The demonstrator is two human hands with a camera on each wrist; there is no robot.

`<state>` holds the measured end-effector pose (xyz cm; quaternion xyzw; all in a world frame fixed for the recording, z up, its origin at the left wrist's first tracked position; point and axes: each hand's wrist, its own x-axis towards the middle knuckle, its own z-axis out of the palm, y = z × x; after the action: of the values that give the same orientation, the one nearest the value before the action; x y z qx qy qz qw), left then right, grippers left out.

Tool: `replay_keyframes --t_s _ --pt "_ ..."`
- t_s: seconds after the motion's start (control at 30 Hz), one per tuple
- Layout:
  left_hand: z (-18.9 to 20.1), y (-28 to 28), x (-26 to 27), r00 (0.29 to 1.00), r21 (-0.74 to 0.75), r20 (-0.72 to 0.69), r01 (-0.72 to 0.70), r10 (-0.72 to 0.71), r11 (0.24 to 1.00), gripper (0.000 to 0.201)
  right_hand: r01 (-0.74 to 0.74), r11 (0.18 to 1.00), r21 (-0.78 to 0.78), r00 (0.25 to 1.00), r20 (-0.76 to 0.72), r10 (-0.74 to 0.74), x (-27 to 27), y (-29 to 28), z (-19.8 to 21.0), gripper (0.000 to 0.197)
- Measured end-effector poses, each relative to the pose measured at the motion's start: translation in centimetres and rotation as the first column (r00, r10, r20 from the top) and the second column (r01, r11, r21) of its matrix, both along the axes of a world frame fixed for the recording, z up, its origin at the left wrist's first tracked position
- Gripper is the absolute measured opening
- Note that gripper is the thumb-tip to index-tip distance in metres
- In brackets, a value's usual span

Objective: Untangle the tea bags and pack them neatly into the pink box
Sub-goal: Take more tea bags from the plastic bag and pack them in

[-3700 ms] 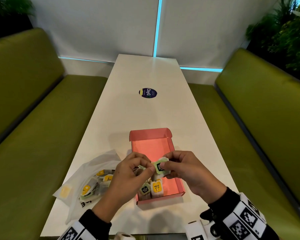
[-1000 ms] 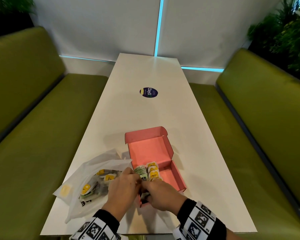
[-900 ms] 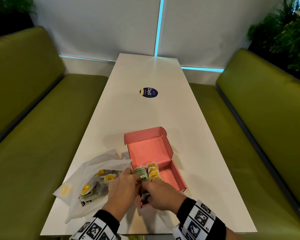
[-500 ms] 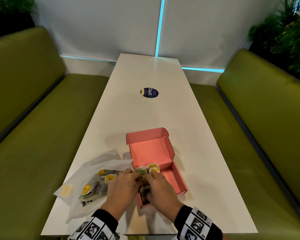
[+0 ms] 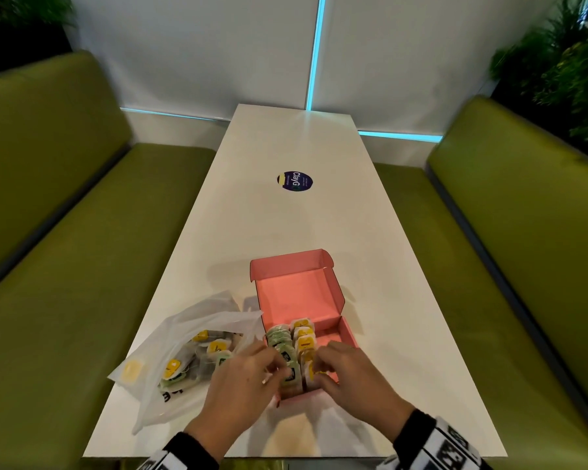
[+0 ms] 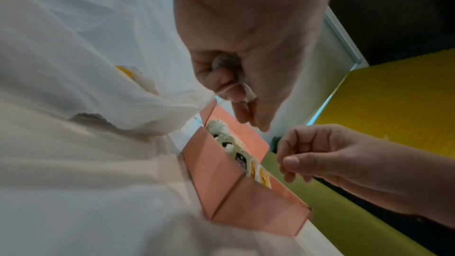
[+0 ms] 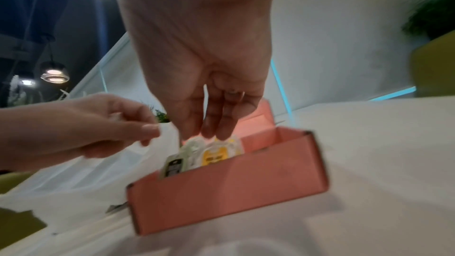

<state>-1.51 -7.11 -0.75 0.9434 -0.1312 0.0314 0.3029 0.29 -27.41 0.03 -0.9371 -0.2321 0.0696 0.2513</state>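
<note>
both hands (image 5: 286,378) over pink box (image 5: 333,322): left pinches a string, right fingers straight on tea bags (image 5: 296,347).

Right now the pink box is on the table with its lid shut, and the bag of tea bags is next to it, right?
Almost. The lid is not shut: the head view shows the pink box with its lid open, tea bags standing in rows inside. It does sit on the table, and the bag of tea bags lies next to it.

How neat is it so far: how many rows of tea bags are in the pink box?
2: a green-labelled row by the pink box's left wall, a yellow-labelled row beside it; their near ends are hidden.
</note>
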Motion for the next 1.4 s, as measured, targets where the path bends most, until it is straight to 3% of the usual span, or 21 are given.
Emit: replay_keyframes --t_s 0.07,0.13,0.37,0.53,0.63,0.73,0.83,0.9,0.97,1.0,1.03,1.07,1.13,1.2,1.27,1.4 --pt "-0.2 -0.2 -0.6 0.995 0.045 -0.042 0.093 -0.091 0.995 0.014 -0.053 0.980 -0.191 0.998 0.006 0.056 -0.1 -1.0 -0.2 0.041" --pt "-0.3 -0.7 -0.6 0.984 0.130 -0.129 0.143 -0.126 0.981 0.021 -0.088 0.952 -0.292 0.996 -0.008 0.089 -0.5 -1.3 -0.8 0.035" --pt "-0.8 -1.9 -0.1 0.974 0.382 -0.208 0.167 -0.091 0.909 0.031 -0.016 0.954 -0.298 1.000 -0.013 0.012 -1.3 -0.2 -2.7 0.028" --pt "-0.7 -2.1 0.2 0.971 0.392 -0.225 0.167 -0.082 0.905 0.031 0.063 0.966 -0.251 0.998 0.011 -0.063 -1.7 0.3 -3.0 0.020" --pt "-0.9 -2.0 0.1 0.971 0.390 -0.226 0.160 -0.074 0.907 0.031 0.129 0.960 -0.250 0.990 0.082 -0.111 -2.0 0.9 -3.3 0.026" --pt "-0.9 -2.0 -0.1 0.978 0.347 -0.198 0.132 -0.065 0.929 0.028 0.144 0.958 -0.247 0.982 0.158 -0.107 -2.4 1.1 -3.6 0.030" --pt "-1.1 -1.9 0.0 0.973 0.270 -0.224 0.123 -0.062 0.955 0.026 0.142 0.959 -0.245 0.986 0.122 -0.114 -2.5 1.2 -3.8 0.044" --pt "-1.1 -1.7 0.1 0.970 0.121 -0.235 0.096 -0.065 0.988 0.037 0.175 0.957 -0.230 0.981 0.126 -0.149 -2.4 1.1 -3.2 0.047" --pt "-0.1 -1.9 0.0 0.975 -0.161 -0.215 0.026 -0.061 0.987 0.033 0.203 0.965 -0.166 0.976 0.107 -0.187 -2.1 0.8 -2.2 0.037" --pt "0.7 -2.1 0.0 0.970 -0.369 -0.239 -0.041 -0.052 0.928 0.024 0.193 0.977 -0.086 0.980 0.062 -0.188 -1.8 0.6 -1.7 0.034" --pt "1.3 -2.3 0.2 0.944 -0.569 -0.319 -0.122 -0.082 0.813 0.018 0.184 0.983 0.030 0.983 -0.026 -0.183 -1.6 0.5 -0.9 0.036" --pt "1.8 -2.5 0.5 0.901 -0.702 -0.408 -0.207 -0.147 0.681 0.027 0.183 0.968 0.174 0.981 -0.093 -0.168 -1.4 0.5 -0.2 0.034" --pt "1.7 -2.5 1.1 0.821 -0.789 -0.522 -0.360 -0.232 0.499 0.054 0.215 0.898 0.383 0.975 -0.143 -0.172 -1.0 0.7 1.3 0.016" --pt "1.9 -2.8 1.7 0.787 -0.837 -0.539 -0.459 -0.299 0.298 0.064 0.224 0.840 0.494 0.973 -0.167 -0.161 -0.9 1.1 2.3 0.016" --pt "2.3 -3.3 2.0 0.784 -0.855 -0.519 -0.479 -0.342 0.200 0.067 0.236 0.822 0.518 0.970 -0.177 -0.167 -0.9 1.7 2.8 0.020" --pt "3.3 -4.1 2.1 0.786 -0.883 -0.463 -0.451 -0.410 0.133 0.069 0.309 0.805 0.506 0.949 -0.211 -0.232 -0.3 2.4 2.8 0.026"
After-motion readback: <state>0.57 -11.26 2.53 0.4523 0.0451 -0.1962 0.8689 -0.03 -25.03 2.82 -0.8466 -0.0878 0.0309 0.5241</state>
